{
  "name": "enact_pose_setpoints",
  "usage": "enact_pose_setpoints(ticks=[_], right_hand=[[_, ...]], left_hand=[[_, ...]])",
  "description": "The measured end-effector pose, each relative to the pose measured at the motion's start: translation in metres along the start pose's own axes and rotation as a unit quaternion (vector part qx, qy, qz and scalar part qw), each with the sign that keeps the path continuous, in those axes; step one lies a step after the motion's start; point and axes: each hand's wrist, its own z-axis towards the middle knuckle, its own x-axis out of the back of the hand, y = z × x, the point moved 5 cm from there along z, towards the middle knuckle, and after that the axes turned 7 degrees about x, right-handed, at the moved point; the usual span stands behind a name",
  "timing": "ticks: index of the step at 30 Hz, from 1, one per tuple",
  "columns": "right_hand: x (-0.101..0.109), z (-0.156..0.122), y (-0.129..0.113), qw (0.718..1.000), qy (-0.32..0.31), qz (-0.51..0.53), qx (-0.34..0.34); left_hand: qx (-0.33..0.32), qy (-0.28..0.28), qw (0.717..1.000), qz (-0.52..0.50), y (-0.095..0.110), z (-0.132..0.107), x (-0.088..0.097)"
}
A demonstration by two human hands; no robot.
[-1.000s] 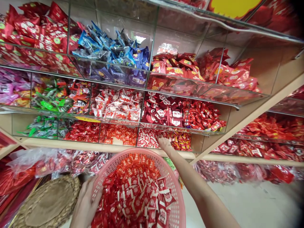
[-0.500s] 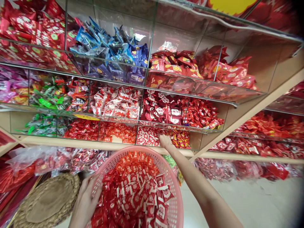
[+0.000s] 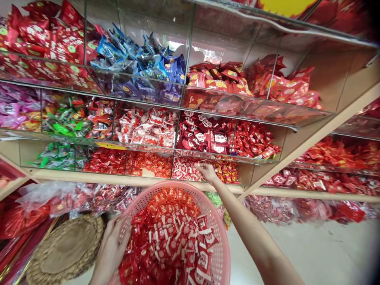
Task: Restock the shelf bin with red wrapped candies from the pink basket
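A pink perforated plastic basket (image 3: 222, 237) stands in front of me, filled with red and white wrapped candies (image 3: 172, 233). My left hand (image 3: 114, 241) grips its left rim, with the fingers wrapped over the edge. Out in front, my right hand (image 3: 207, 171) is at the lowest shelf, over a compartment of small red-and-white wrapped candies (image 3: 184, 168). Its fingers are bent together, and a small whitish wrapped candy shows at the fingertips. Just right of that hand lie red and yellow candies (image 3: 226, 172) behind a clear divider.
Shelves with clear fronts hold blue packets (image 3: 130, 55), red packets (image 3: 219, 79) and green candies (image 3: 59, 156). A wooden shelf edge (image 3: 118, 178) runs behind the basket. Bagged goods (image 3: 71, 198) and a woven round stool (image 3: 65, 245) are at lower left.
My right hand has lifted slightly out of the candies, so its fingers now show with a candy at the tips. The left hand keeps its hold on the basket; the view shifted a little.
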Motion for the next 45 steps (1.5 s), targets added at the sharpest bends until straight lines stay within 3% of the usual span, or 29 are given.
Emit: enact_pose_setpoints(ticks=[3, 7, 12, 16, 23, 29, 35, 41, 45], right_hand=[[-0.001, -0.024, -0.011, 0.992, -0.001, 0.124, 0.0], [-0.015, -0.079, -0.02, 0.939, -0.071, 0.335, -0.012], [-0.046, -0.149, -0.016, 0.93, -0.134, 0.335, -0.068], [-0.068, -0.176, -0.018, 0.932, -0.161, 0.314, -0.081], [-0.093, -0.189, -0.027, 0.934, -0.184, 0.302, -0.052], [-0.096, -0.192, -0.027, 0.941, -0.176, 0.285, -0.043], [-0.07, -0.181, -0.025, 0.956, -0.122, 0.263, -0.039], [-0.037, -0.169, -0.002, 0.956, -0.053, 0.282, -0.061], [-0.031, -0.172, 0.009, 0.958, -0.035, 0.278, -0.06]], left_hand=[[-0.003, -0.006, 1.0, 0.005, 0.002, 0.0, 0.001], [-0.009, -0.011, 1.0, 0.011, 0.002, -0.001, 0.0], [-0.008, -0.013, 1.0, 0.01, -0.001, 0.0, -0.002], [-0.011, -0.004, 1.0, 0.005, 0.001, 0.0, -0.001], [-0.014, -0.011, 1.0, 0.005, 0.002, -0.002, -0.002], [-0.021, -0.006, 1.0, 0.008, 0.001, -0.002, -0.002], [-0.022, -0.004, 1.0, 0.014, 0.004, 0.0, 0.0], [-0.022, 0.0, 1.0, 0.012, 0.004, 0.001, 0.0], [-0.018, -0.003, 1.0, 0.011, 0.002, 0.001, -0.002]])
